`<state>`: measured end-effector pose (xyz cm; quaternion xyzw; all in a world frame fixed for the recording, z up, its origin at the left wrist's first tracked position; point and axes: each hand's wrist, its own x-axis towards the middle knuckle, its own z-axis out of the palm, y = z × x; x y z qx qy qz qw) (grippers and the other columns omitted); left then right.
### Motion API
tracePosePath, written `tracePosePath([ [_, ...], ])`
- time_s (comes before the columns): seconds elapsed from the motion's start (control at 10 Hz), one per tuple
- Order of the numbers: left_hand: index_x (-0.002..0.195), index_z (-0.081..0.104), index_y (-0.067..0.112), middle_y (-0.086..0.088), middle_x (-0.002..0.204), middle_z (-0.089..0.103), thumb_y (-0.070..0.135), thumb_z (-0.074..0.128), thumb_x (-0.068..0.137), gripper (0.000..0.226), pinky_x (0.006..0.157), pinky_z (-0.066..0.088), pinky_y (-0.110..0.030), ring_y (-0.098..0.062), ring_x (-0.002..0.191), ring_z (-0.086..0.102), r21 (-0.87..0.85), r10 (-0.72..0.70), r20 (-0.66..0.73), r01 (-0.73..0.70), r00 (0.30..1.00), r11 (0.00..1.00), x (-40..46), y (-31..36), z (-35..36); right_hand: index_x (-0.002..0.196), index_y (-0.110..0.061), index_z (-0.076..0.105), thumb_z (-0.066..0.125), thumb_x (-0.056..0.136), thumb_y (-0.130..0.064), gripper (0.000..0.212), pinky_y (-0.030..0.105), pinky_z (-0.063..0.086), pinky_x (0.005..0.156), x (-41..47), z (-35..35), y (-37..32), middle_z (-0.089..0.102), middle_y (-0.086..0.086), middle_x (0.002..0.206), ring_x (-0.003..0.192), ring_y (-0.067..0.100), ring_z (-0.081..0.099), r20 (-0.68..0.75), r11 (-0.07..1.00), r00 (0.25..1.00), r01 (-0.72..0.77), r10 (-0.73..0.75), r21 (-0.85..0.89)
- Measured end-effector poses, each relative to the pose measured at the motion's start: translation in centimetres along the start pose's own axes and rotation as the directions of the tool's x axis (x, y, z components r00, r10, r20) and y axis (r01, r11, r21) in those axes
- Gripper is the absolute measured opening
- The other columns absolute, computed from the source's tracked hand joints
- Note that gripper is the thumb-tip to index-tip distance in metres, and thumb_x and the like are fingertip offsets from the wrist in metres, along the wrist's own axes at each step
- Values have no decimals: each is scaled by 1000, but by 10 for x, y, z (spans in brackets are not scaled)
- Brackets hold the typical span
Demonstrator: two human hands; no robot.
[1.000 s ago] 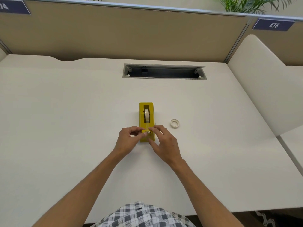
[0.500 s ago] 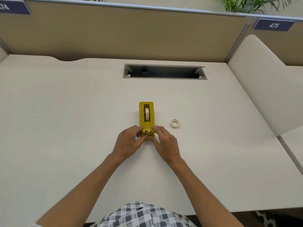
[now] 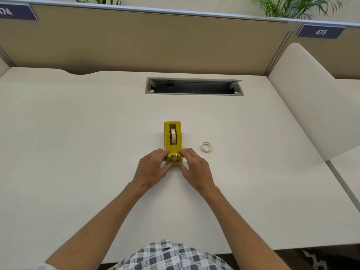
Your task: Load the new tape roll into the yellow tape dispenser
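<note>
The yellow tape dispenser point(image 3: 172, 145) stands lengthwise in the middle of the white desk point(image 3: 78, 152), with a tape roll point(image 3: 173, 135) seated upright in its slot. My left hand point(image 3: 152, 169) and my right hand point(image 3: 194, 168) meet at the dispenser's near end, around the cutter. Thumb and forefinger of each hand pinch that end from its own side. A strip of tape appears to run over the cutter, but it is too small to be sure. A small white ring, an empty tape core point(image 3: 206, 147), lies flat on the desk to the right of the dispenser.
A grey cable tray opening point(image 3: 194, 87) is set into the desk further back. A tan partition point(image 3: 155, 39) closes the far side. A white side panel point(image 3: 303, 98) rises at the right. The desk's front edge runs just above my checked shorts point(image 3: 167, 256).
Both hands have closed in on the dispenser's near end, fingertips settling lower around the cutter. The dispenser and the empty core have stayed put.
</note>
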<state>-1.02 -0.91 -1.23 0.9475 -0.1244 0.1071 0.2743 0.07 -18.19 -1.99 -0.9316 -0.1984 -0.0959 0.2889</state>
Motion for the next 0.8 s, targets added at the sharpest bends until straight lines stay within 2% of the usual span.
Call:
tracePosePath([
  [0.4, 109, 65, 12, -2, 96, 68, 31, 71, 84, 32, 65, 56, -34, -20, 83, 64, 80, -19, 17, 18, 1000, 997, 1, 4, -3, 119, -16, 58, 69, 86, -19, 34, 39, 56, 68, 6, -10, -3, 60, -1, 116, 88, 23, 64, 90, 1000, 996, -23, 24, -11],
  [0.5, 120, 62, 12, -4, 103, 69, 32, 72, 82, 45, 65, 54, -31, -22, 86, 66, 118, -29, -6, 30, 1000, 993, -3, 4, -4, 132, -19, 50, 70, 83, -26, 53, 37, 56, 68, 7, -13, -2, 60, -2, 119, 91, 22, 64, 117, 998, 992, -35, 40, -42],
  [0.6, 127, 59, 12, -5, 109, 69, 34, 73, 80, 54, 65, 54, -30, -23, 87, 67, 137, -18, -21, 20, 1000, 990, -12, 7, -6, 138, -21, 43, 68, 83, -37, 63, 32, 55, 69, 2, -20, -4, 59, -3, 122, 96, 18, 63, 104, 996, 994, -32, 41, -87],
  [0.7, 136, 50, 16, -4, 131, 59, 36, 70, 83, 61, 78, 55, -36, -23, 108, 63, 47, -50, -66, 53, 997, 997, -10, 5, -20, 145, -23, 34, 53, 90, -54, 66, 35, 51, 84, 6, -40, 0, 45, -3, 144, 122, 17, 51, 77, 991, 996, -38, 48, -127],
  [0.8, 145, 38, 18, -5, 149, 42, 39, 68, 85, 70, 98, 47, -43, -24, 131, 47, 0, -93, -71, 93, 993, 996, -3, 1, -34, 151, -25, 20, 42, 90, -65, 76, 42, 37, 107, 11, -58, 4, 23, -1, 158, 142, 19, 28, 112, 984, 991, -54, 74, -171],
])
